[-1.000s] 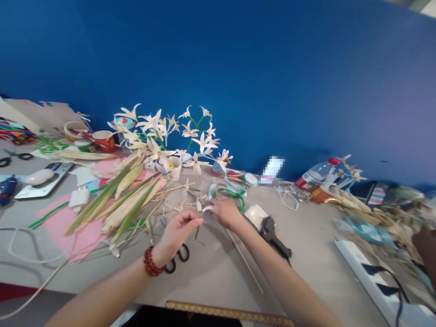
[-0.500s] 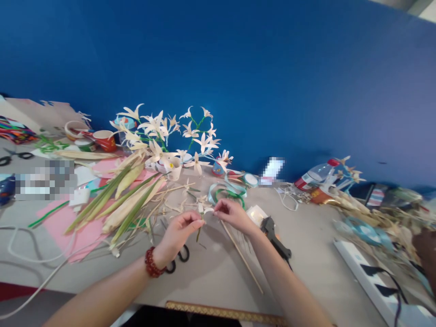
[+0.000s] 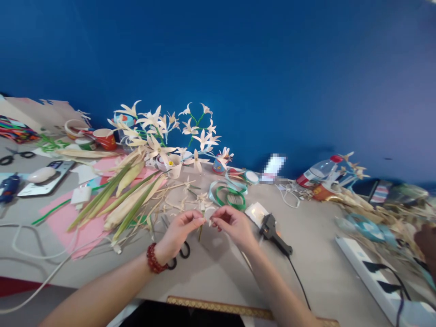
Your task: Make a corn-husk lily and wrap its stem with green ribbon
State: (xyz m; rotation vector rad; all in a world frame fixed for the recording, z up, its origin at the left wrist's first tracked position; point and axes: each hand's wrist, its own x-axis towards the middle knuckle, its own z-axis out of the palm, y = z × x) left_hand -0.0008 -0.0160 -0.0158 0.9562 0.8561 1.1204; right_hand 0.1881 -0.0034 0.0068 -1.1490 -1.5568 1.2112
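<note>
My left hand (image 3: pixel 180 231), with a red bead bracelet at the wrist, pinches a small cream paper flower (image 3: pixel 203 212) on a short green stem. My right hand (image 3: pixel 231 225) is closed in a pinch just right of it, fingertips at the flower's petals. Both hands hover over the grey table (image 3: pixel 218 277). Black-handled scissors (image 3: pixel 180 254) lie partly hidden under my left wrist. A thin wooden stick runs under my right forearm, mostly hidden.
A black glue gun (image 3: pixel 274 229) lies right of my hands. Green and pale ribbon rolls (image 3: pixel 230 193) sit behind them. Corn husk leaves (image 3: pixel 126 195) on pink paper and a bunch of cream flowers (image 3: pixel 163 131) stand left. A power strip (image 3: pixel 368 268) is right. Another person's hand (image 3: pixel 425 240) shows at the right edge.
My right hand has drawn back from the ribbon area toward my left hand and now pinches at the flower. The view shifted slightly.
</note>
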